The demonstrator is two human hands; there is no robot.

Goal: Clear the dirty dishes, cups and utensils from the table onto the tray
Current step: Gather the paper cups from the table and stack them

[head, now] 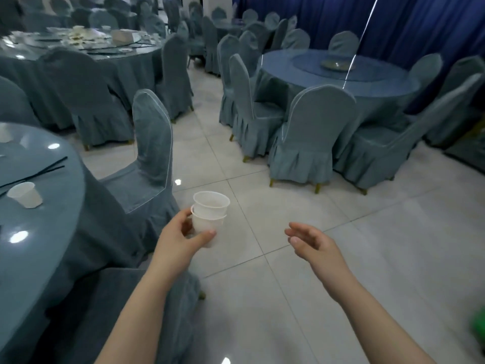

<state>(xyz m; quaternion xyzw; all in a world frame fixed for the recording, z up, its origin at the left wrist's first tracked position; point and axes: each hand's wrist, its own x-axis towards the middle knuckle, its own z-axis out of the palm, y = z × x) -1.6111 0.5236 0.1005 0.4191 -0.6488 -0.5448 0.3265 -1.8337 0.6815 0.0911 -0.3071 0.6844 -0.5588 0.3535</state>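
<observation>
My left hand (177,236) grips a stack of two white plastic cups (208,216), held upright over the tiled floor. My right hand (312,244) hangs to the right of the cups with relaxed fingers and holds nothing. On the round table (39,232) at the left lies another white plastic cup (25,194) on its side, beside black chopsticks (39,172). Part of one more white cup (4,132) shows at the table's far left edge. No tray is in view.
Covered chairs (152,153) stand against the left table, one directly below my left arm. A second round table (341,74) with chairs stands at the right. A far table (78,40) at the back left carries several dishes. Tiled floor (288,285) stretches between them.
</observation>
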